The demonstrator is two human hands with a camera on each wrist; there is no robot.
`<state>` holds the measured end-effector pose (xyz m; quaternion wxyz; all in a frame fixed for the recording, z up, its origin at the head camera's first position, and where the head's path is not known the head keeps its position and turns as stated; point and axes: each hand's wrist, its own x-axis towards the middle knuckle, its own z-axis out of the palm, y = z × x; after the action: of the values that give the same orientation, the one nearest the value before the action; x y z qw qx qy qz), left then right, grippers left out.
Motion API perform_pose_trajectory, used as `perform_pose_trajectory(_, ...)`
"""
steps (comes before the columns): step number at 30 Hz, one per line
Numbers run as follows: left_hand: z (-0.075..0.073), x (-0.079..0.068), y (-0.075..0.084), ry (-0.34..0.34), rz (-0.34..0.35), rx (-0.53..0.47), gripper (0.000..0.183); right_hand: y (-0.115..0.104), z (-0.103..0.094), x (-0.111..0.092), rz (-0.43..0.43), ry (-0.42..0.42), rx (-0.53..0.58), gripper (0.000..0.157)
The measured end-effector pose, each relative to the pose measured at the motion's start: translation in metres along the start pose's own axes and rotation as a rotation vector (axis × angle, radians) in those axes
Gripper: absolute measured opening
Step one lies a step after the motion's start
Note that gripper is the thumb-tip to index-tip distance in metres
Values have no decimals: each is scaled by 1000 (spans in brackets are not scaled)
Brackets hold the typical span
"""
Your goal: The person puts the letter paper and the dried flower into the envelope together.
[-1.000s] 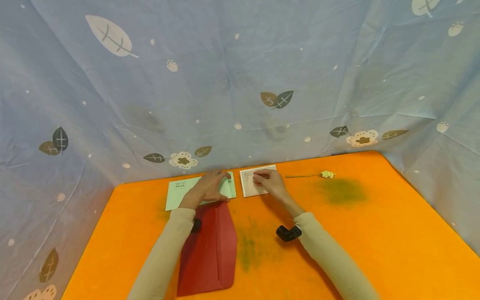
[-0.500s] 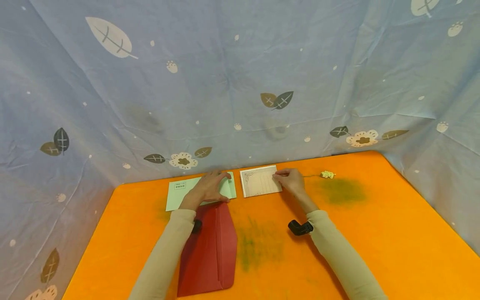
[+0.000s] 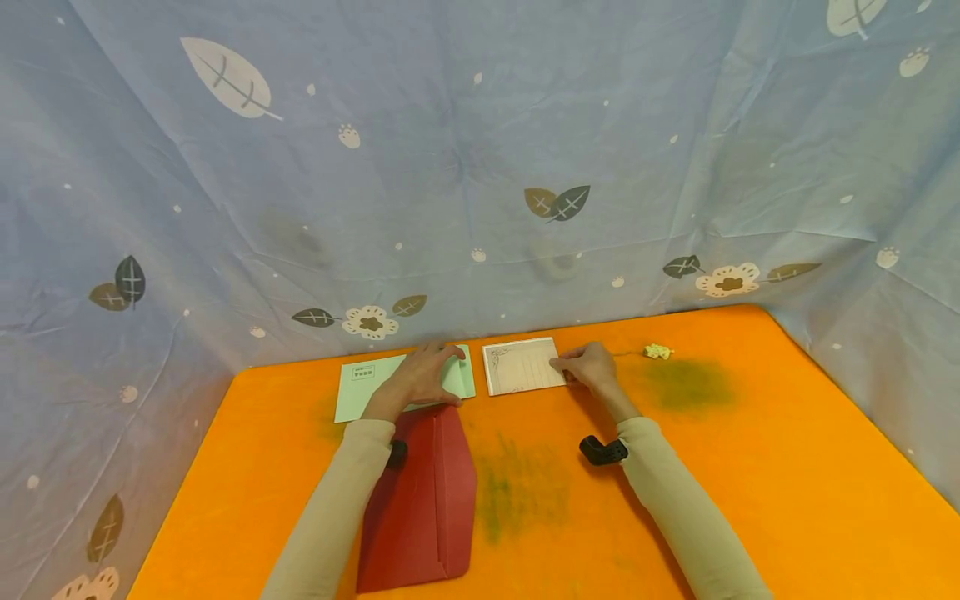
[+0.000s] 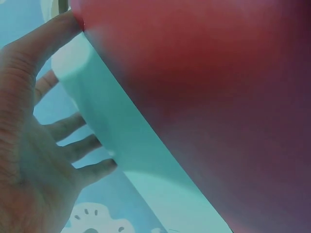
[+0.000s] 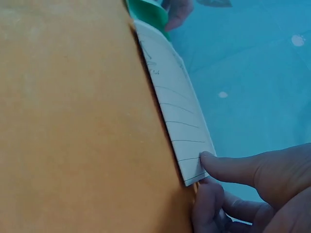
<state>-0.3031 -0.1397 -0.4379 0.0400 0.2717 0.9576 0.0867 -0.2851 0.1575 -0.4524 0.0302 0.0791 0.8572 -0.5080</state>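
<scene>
In the head view my left hand [image 3: 420,375] spans a pale green envelope [image 3: 362,392], fingers at its far edge and thumb near the close edge. The left wrist view shows the fingertips along the border of the green envelope [image 4: 160,194] and the thumb by the corner of a red envelope [image 4: 194,87]. With thumb on top and fingers underneath, my right hand [image 3: 596,369] pinches the right end of a cream ruled notecard [image 3: 525,367] with a decorated corner. The notecard's far end lies close to the green envelope's bulging mouth [image 5: 148,14].
The large red envelope [image 3: 412,517] lies in front, flap to the right, partly under my left forearm. A small yellow flower [image 3: 657,352] on a thin stem is at the back right. Patterned blue cloth [image 3: 480,167] hangs behind the orange table [image 3: 750,467].
My right hand has moved right, from over the notecard to its right end, which it now pinches. The left hand stays at the green envelope.
</scene>
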Motion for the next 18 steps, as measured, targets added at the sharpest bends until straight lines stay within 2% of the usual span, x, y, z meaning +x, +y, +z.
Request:
perform_pose_trajectory(4, 2, 0, -1, 15, 10, 2, 74, -2, 1, -4, -79, 60, -168, 31)
perform_pose_trajectory(7, 3, 0, -1, 16, 8, 6, 74, -6, 3, -6, -134, 84, -172, 31)
perform_pose_trajectory(11, 1, -1, -1, 5, -3, 2, 75, -12, 3, -3, -150, 36, -79, 33)
perform_pose_trajectory(18, -1, -1, 0, 4, -8, -10, 75, -10, 0, 5, -46, -116, 208, 38)
